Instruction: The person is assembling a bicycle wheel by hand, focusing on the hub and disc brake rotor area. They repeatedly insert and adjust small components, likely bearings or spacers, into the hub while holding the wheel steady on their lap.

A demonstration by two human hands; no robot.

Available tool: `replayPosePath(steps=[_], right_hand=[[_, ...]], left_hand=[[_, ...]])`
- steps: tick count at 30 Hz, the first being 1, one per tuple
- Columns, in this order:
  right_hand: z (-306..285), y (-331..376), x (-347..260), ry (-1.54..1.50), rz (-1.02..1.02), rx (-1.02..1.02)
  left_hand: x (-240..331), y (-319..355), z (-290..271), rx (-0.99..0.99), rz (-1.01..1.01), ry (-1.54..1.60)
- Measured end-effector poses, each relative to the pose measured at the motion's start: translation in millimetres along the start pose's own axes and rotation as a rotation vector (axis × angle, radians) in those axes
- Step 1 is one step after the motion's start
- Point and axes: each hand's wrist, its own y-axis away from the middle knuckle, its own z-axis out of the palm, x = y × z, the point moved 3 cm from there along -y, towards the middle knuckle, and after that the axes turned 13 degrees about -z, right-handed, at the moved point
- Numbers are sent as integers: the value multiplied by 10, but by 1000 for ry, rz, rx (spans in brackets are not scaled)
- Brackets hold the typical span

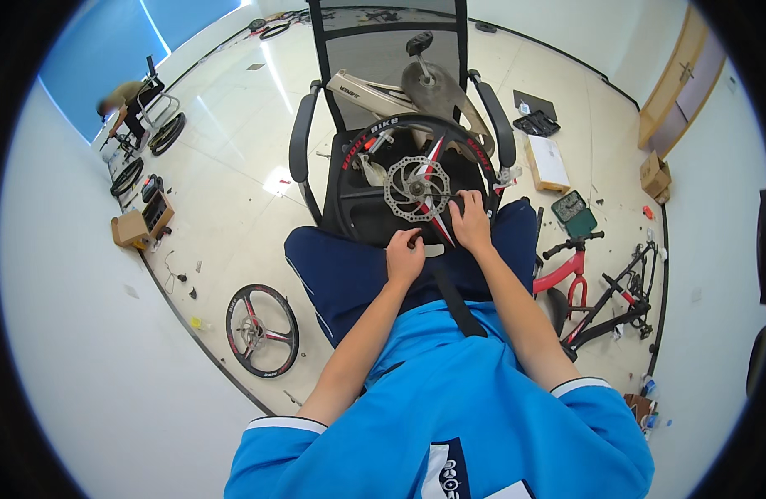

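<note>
A black bicycle wheel point(354, 202) with red-and-white spokes lies across the chair seat in front of me. Its silver brake disc point(393, 193) faces up, around the hub. My right hand point(472, 223) is closed at the disc's right edge, fingers round a thin dark tool point(456, 202) that reaches over the disc; its exact kind is unclear. Just below the disc, my left hand point(405, 256) is closed at the wheel's near side, with a small dark piece at its fingertips that I cannot make out.
Behind the wheel, a beige frame part with a crank point(424, 79) rests on the black chair point(300, 137). Another wheel point(262, 331) lies on the floor at left. Bike frames point(611, 308), a green tool case point(576, 214) and a box point(547, 164) are at right. Far left, a person point(132, 104) bends over a bicycle.
</note>
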Motion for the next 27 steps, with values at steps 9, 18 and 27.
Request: replayPosePath(steps=[9, 18, 27], right_hand=[[-16, -194, 282, 31, -84, -119], [288, -136, 585, -262, 206, -2], [373, -108, 419, -195, 261, -133]], left_hand=[[-169, -123, -6, -14, -127, -17], [-255, -174, 22, -67, -240, 26], [-344, 2, -1, -40, -195, 28]])
